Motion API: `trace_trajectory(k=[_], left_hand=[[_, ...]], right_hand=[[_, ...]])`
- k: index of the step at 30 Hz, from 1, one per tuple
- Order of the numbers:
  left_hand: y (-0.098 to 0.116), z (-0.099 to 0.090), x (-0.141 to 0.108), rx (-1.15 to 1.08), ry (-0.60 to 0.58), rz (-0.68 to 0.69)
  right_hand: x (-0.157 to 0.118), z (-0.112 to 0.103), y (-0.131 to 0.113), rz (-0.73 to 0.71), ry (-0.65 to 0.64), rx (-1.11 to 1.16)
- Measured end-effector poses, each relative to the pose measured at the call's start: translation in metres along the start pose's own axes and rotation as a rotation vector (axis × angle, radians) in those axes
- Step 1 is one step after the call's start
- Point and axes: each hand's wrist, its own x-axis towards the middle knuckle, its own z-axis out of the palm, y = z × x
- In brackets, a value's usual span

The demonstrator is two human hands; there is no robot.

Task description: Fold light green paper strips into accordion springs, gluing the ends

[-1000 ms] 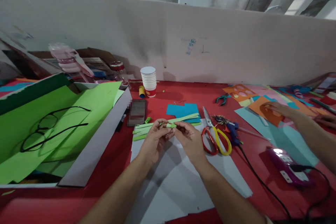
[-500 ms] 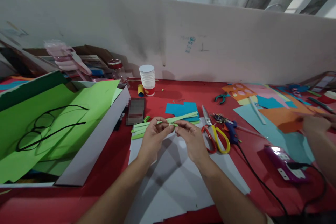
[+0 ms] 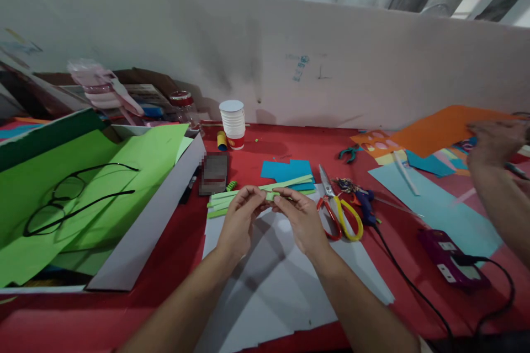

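Note:
Between my two hands is a small piece of light green paper strip (image 3: 271,196), pinched at both ends. My left hand (image 3: 244,215) grips its left end with thumb and fingers, and my right hand (image 3: 300,214) has the other end the same way. Just behind my fingers lie several light green paper strips (image 3: 219,204) on a white paper sheet (image 3: 285,287). A small green paper coil (image 3: 232,185) rests beyond my left hand. To the right of my right hand are scissors (image 3: 333,204) with red and yellow handles.
Blue paper (image 3: 285,170), a phone (image 3: 214,174) and stacked paper cups (image 3: 232,124) stand behind. At left is a box (image 3: 153,231) with green paper and glasses. Right are a glue gun (image 3: 366,204), a purple power strip (image 3: 449,259) and another person's hand (image 3: 497,140) holding orange paper (image 3: 439,127).
More of the green paper piece now shows between my fingertips; my hands stay in nearly the same place. At right, the other person's hand has lifted the orange paper off the table.

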Motion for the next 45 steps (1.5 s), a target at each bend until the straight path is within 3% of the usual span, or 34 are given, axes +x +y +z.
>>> trace_trajectory(k=[25,34,45], left_hand=[[-0.0016,-0.0060,0.0058,0.083,-0.011,-0.101],[-0.0025,-0.0075,0.0082,0.096,-0.006,-0.121],[-0.0018,-0.0036,0.0057,0.074,-0.023,-0.030]], right_hand=[[-0.0015,0.0015,-0.0011,0.002,0.048,0.009],[0.0023,-0.0044,0.0012,0.132,0.000,0.128],[0.0003,-0.0015,-0.0013,0.099,0.024,0.058]])
